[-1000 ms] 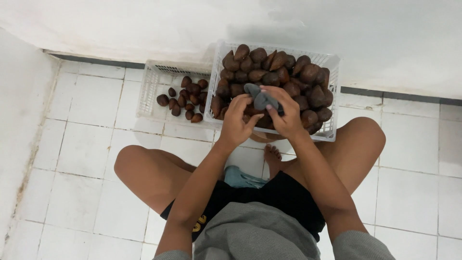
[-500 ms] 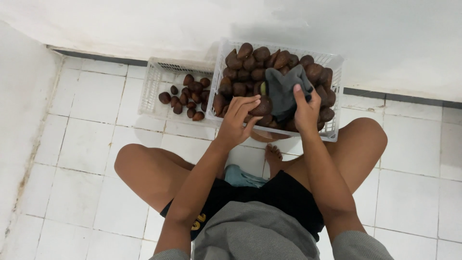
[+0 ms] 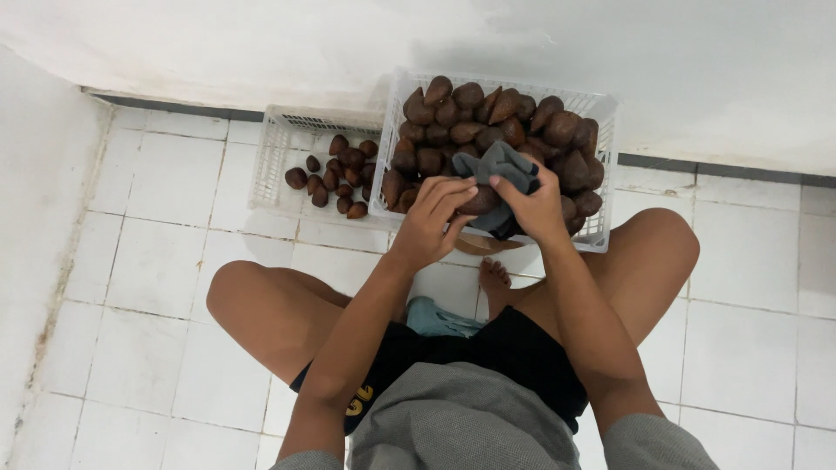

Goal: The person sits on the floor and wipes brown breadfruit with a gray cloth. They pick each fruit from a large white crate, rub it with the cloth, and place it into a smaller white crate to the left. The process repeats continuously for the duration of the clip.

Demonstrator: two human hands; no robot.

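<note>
Moved: the grey cloth has come down onto one brown fruit.
Left hand: curled round that fruit.
Right hand: gripping the cloth.
Full white crate: under both hands.
Second white crate: left, few fruit.

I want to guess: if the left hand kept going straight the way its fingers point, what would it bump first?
Probably the brown fruit it already touches, held against the grey cloth in the right hand; depth is unclear.

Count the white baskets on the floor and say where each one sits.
2. The full basket sits by the wall before both hands; the nearly empty basket sits left of it, touching. None seems hidden.
</note>
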